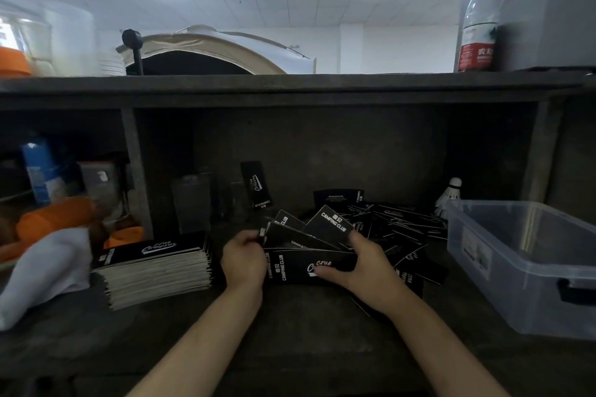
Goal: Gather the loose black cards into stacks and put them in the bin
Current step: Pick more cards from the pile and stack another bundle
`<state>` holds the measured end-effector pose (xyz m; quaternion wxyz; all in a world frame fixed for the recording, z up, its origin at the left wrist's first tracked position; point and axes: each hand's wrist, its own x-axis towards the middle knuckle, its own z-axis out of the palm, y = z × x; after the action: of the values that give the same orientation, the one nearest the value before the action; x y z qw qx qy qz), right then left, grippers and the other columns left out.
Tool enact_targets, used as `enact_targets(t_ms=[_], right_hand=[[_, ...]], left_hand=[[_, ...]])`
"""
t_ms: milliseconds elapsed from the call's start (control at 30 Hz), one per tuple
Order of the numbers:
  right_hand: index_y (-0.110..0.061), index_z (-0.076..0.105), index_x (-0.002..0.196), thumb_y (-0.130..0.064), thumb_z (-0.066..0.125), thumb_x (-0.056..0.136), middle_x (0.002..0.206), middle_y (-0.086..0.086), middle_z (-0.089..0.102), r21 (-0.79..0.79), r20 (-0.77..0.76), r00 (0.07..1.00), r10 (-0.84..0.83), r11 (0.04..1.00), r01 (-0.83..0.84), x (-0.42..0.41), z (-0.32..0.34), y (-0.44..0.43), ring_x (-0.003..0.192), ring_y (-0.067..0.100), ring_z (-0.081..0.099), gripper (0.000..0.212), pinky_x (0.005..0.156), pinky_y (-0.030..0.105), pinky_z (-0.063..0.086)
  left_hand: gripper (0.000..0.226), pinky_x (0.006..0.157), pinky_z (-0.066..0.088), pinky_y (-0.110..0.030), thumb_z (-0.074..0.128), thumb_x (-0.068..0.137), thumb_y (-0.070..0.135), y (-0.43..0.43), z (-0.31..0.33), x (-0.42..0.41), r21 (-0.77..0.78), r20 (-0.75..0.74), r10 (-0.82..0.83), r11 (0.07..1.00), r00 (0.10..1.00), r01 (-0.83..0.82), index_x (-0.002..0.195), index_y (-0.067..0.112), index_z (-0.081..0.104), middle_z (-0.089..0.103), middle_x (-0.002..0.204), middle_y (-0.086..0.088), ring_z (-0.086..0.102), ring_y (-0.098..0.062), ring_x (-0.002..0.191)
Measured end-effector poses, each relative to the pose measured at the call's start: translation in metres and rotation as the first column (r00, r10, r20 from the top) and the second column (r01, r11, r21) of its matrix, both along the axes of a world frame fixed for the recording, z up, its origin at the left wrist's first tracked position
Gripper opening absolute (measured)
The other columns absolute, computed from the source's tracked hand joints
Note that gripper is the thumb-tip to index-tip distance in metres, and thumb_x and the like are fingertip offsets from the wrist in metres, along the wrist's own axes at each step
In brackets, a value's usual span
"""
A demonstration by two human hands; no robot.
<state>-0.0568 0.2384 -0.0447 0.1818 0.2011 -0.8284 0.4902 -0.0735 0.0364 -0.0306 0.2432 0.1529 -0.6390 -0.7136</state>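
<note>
Both hands hold an uneven bunch of black cards [306, 263] printed "CAMPING CLUB" at the middle of the dark bench. My left hand [243, 263] grips the bunch's left end and my right hand [358, 267] grips its right end, thumb on the front card. Behind and to the right, several loose black cards [400, 222] lie scattered. A tall squared stack of the same cards [154, 271] rests to the left. One card [256, 185] leans upright against the back wall. The clear plastic bin [529, 264] stands at the right, nothing visible inside.
A white cloth [42, 271] and orange items [58, 216] lie at the left. A shuttlecock [450, 196] stands behind the bin. A shelf [290, 84] overhangs the bench, with a water bottle [477, 26] on top. Clear sleeves [193, 200] lean at the back.
</note>
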Motion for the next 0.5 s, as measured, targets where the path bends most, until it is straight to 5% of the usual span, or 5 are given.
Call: enact_targets(t_ms=[100, 200, 333, 433, 500], right_hand=[[-0.042, 0.063, 0.106, -0.023, 0.091, 0.073, 0.105, -0.021, 0.073, 0.026, 0.016, 1.0, 0.006, 1.0, -0.007, 0.0, 0.001, -0.001, 0.101, -0.012, 0.066, 0.047, 0.087, 0.007, 0.05], [-0.038, 0.062, 0.107, -0.024, 0.093, 0.071, 0.104, -0.017, 0.073, 0.008, 0.05, 0.999, -0.009, 1.0, 0.009, 0.0, 0.0, -0.001, 0.097, -0.013, 0.066, 0.049, 0.084, 0.008, 0.051], [-0.035, 0.063, 0.112, -0.03, 0.093, 0.07, 0.108, -0.018, 0.069, 0.067, 0.034, 0.999, -0.035, 0.997, 0.033, -0.001, 0.001, -0.001, 0.095, -0.014, 0.063, 0.052, 0.078, 0.003, 0.046], [-0.034, 0.062, 0.115, -0.029, 0.094, 0.069, 0.108, -0.016, 0.068, 0.058, 0.041, 0.999, -0.02, 0.998, 0.018, -0.001, 0.001, 0.0, 0.095, -0.01, 0.064, 0.056, 0.08, 0.009, 0.049], [-0.031, 0.063, 0.114, -0.027, 0.095, 0.068, 0.107, -0.014, 0.068, 0.051, 0.035, 0.999, -0.003, 0.999, 0.001, 0.0, 0.001, -0.001, 0.096, -0.007, 0.065, 0.056, 0.082, 0.01, 0.05]], left_hand=[[0.025, 0.091, 0.051, -0.032, 0.044, 0.105, 0.031, 0.005, 0.013, 0.015, -0.131, -0.23, -0.061, 0.991, 0.971, 0.032, 0.096, 0.028, 0.067, 0.072, 0.095, 0.009, 0.066, -0.007, 0.092], [0.033, 0.073, 0.044, -0.015, 0.045, 0.103, 0.048, 0.01, 0.015, 0.021, -0.398, -0.167, -0.233, 0.905, 0.958, 0.151, 0.092, 0.027, 0.068, 0.07, 0.086, 0.011, 0.065, -0.002, 0.085], [0.022, 0.085, 0.047, -0.025, 0.049, 0.1, 0.012, 0.002, 0.003, 0.009, -0.42, -0.193, 0.046, 0.899, 0.98, -0.126, 0.102, 0.018, 0.07, 0.069, 0.101, 0.003, 0.065, -0.017, 0.1], [0.027, 0.095, 0.049, -0.036, 0.047, 0.104, 0.035, 0.004, 0.0, 0.006, -0.341, -0.035, -0.16, 0.93, 0.986, 0.139, 0.105, 0.017, 0.068, 0.07, 0.105, 0.001, 0.065, -0.02, 0.104], [0.041, 0.088, 0.049, -0.03, 0.048, 0.099, 0.054, 0.007, -0.002, 0.008, -0.326, 0.015, -0.244, 0.915, 0.97, 0.236, 0.104, 0.018, 0.068, 0.071, 0.103, 0.002, 0.065, -0.016, 0.101]])
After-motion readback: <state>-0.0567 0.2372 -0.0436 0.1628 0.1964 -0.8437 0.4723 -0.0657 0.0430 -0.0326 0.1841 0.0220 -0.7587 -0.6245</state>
